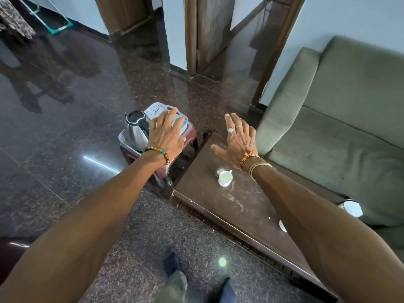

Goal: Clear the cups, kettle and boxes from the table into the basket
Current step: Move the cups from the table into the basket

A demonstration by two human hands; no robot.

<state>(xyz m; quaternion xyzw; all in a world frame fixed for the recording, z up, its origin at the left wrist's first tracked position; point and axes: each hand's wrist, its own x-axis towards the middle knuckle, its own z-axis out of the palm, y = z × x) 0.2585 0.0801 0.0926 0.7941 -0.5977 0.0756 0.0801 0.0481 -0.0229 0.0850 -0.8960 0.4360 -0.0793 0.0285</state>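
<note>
A white plastic basket (154, 109) stands on a maroon stool left of the brown table (251, 206). Inside the basket a steel kettle (135, 130) with a black lid stands upright. My left hand (167, 134) reaches into the basket and grips a light blue and white box (182, 123) that lies beside the kettle. My right hand (237, 141) hovers flat over the table's far end, fingers spread and holding nothing. A white cup (225, 177) stands on the table just below that hand. Another white cup (282, 225) peeks out from under my right forearm.
A green sofa (341, 127) runs along the table's right side, with a white round object (353, 207) on its seat edge. The maroon stool (190, 136) touches the table's far left corner. Dark polished floor spreads to the left. My feet show at the bottom.
</note>
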